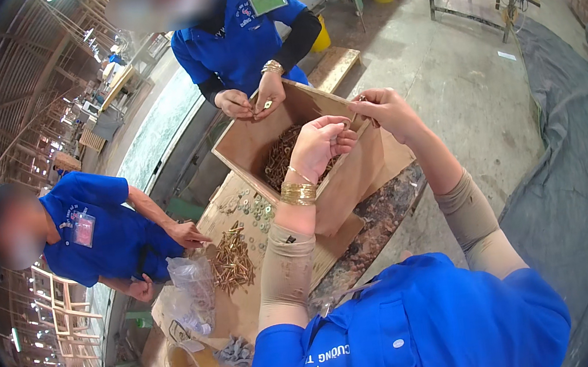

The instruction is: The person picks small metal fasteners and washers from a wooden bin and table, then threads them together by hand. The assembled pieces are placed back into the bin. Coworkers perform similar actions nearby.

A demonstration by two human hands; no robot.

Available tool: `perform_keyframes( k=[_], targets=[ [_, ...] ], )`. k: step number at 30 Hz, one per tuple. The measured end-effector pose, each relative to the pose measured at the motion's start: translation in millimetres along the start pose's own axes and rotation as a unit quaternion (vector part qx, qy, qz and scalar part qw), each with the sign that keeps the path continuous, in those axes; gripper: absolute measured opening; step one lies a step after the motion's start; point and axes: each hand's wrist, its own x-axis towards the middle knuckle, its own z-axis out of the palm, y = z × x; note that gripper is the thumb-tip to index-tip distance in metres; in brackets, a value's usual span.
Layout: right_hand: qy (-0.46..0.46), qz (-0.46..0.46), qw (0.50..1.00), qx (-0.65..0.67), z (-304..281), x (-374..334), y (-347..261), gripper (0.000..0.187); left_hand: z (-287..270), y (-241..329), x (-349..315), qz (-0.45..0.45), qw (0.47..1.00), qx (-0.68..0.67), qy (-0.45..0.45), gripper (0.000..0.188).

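My left hand [320,147], with gold bangles at the wrist, is over the open wooden box [343,196]. Its fingers are curled, thumb against fingertips, around something too small to make out. Just to the right, my right hand [389,111] pinches a small dark piece by the box's far right edge; its kind is unclear. Inside the box lies a heap of brownish metal fasteners [278,157], partly hidden by my left hand. Left of the box, small washer-like rings [259,213] are scattered on the board, next to a pile of brass-coloured bolts [232,263].
Across the box, a co-worker in blue [234,51] holds a small ring-like piece in both hands. Another person [104,221] reaches toward the bolts from the left. A clear plastic bag [192,284] and a yellowish tub [193,366] stand at the near left.
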Motion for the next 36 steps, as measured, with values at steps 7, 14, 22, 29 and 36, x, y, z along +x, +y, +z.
perform_keyframes(
  k=[7, 14, 22, 29, 36],
  targets=[
    [-0.037, -0.091, 0.985, -0.141, 17.2, 4.5, -9.0, 0.021, 3.6, 0.4, -3.9, 0.017, 0.999, -0.001, 0.030, 0.015],
    [0.018, -0.222, 0.949, -0.224, 28.2, 5.5, -12.0, 0.019, 8.5, 4.9, -6.8, 0.031, 0.999, -0.001, 0.026, 0.014],
    [-0.069, -0.238, 0.928, -0.279, 31.9, 3.9, -14.7, 0.017, -11.9, -3.7, -3.9, 0.033, 0.999, -0.014, -0.003, 0.015],
    [-0.079, -0.165, 0.967, -0.179, 20.5, 1.5, -11.0, 0.016, -7.5, 0.0, -8.2, 0.008, 0.999, -0.020, 0.046, 0.014],
    [-0.116, 0.014, 0.969, 0.216, -0.7, -18.3, 2.3, 0.022, -23.5, 3.0, -13.1, -0.013, 0.999, -0.008, 0.043, 0.019]
  ],
)
